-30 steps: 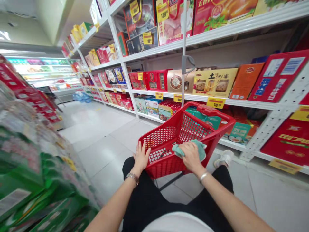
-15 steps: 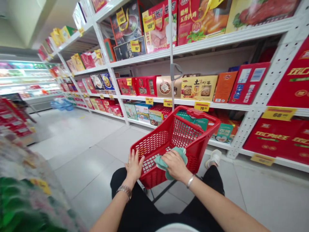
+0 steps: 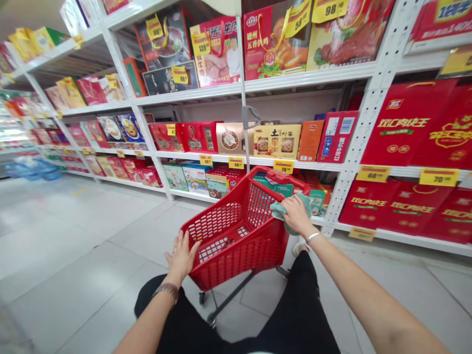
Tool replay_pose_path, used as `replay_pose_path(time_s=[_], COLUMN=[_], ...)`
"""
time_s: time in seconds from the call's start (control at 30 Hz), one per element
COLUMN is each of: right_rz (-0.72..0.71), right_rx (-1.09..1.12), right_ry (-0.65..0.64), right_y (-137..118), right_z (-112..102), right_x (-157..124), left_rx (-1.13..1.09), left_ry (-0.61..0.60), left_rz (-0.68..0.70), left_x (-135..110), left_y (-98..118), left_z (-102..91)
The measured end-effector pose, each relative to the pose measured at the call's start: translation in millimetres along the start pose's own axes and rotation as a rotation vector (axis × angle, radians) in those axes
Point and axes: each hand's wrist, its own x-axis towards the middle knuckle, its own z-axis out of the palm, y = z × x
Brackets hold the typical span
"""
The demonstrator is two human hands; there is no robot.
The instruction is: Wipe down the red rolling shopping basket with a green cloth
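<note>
A red plastic shopping cart (image 3: 236,260) stands between my knees, its slotted basket holding no goods. My left hand (image 3: 181,255) rests on the cart's near-left corner, fingers spread over the rim. At the cart's right side, close to the handle end, my right hand (image 3: 296,212) grips a green cloth (image 3: 279,210) and presses it on the upper rim. Part of the cloth is hidden under the palm and fingers.
White metal shelving (image 3: 295,73) with boxed foods and yellow price tags runs just behind the cart. Red gift boxes (image 3: 401,128) fill the shelves at right. Pale floor tiles (image 3: 99,260) extend to the left, where blue wrapped bottles (image 3: 33,169) stand farther off.
My right hand has slid the cloth along the cart's side rim, up and to the right toward the handle. My left hand stays on the corner. The view has turned right.
</note>
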Motion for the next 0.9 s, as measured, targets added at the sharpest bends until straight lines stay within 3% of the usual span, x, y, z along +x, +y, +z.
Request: replay_pose_path(time_s=[0.13, 0.23, 0.33, 0.4, 0.47, 0.53, 0.73, 0.8, 0.9], right_rz=[0.057, 0.044, -0.064, -0.201, -0.316, -0.335, 0.016, 0.065, 0.124], right_rx=[-0.015, 0.019, 0.106, 0.159, 0.184, 0.184, 0.160, 0.195, 0.298], right_ry=[0.011, -0.012, -0.048, -0.072, -0.068, -0.013, 0.314, 0.342, 0.273], right_y=[-38.5, -76.8, -108.0, -115.9, -111.3, -96.3, -25.5, -4.9, 12.7], right_z=[5.3, 11.8, 14.9, 10.0, -3.4, -26.1, -113.6, -124.3, -109.0], right_x=[-11.0, -20.9, -29.6, -35.1, -41.2, -47.8, -46.7, -35.2, -16.6], left_rx=[0.064, -0.004, 0.017, 0.108, 0.192, 0.237, 0.205, 0.178, 0.139], left_ry=[0.135, 0.109, 0.038, 0.037, 0.043, 0.019, -0.046, -0.061, -0.067], left_rz=[-0.017, -0.025, 0.082, 0.163, 0.227, 0.273, 0.245, 0.224, 0.163], left_x=[7.2, -1.0, -11.1, -12.0, -6.6, 3.2, 30.8, 34.6, 34.5], left_y=[19.2, 49.8, 73.0, 75.7, 69.3, 59.4, 41.4, 39.0, 39.8], left_z=[-7.5, -1.4, 11.4, 17.0, 17.7, 14.6, 6.7, 4.0, -4.3])
